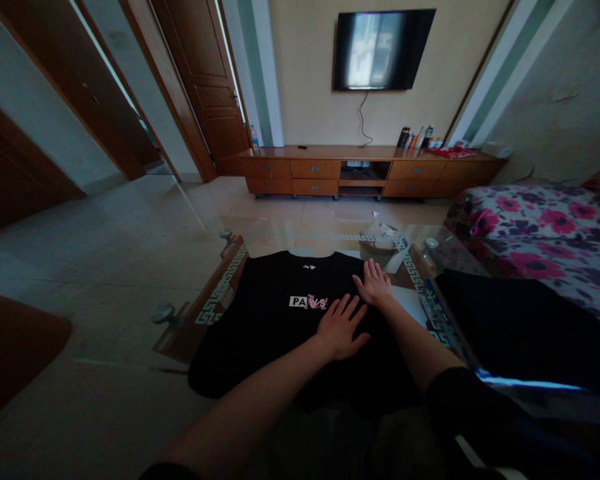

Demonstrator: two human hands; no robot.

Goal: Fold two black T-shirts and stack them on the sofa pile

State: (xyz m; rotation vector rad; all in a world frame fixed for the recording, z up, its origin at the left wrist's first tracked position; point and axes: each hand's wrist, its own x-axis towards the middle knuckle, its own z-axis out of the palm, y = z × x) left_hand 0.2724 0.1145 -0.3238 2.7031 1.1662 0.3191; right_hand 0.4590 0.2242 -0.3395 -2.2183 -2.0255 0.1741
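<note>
While our left hand (342, 331) and right hand (375, 284) rest on the shirt (265, 303), fingers extended, grasping nothing, we're likely smoothing it | shirt: spread on table (214, 305) | next move calls for light, flat palms

I see room for a hand to pass over the far left part of the black shirt (259, 293); nearer, the left forearm (267, 383) cuts across. Rightward, the left hand (340, 328) and right hand (375, 283) bar the way, dark cloth (523, 327) beyond.
</note>
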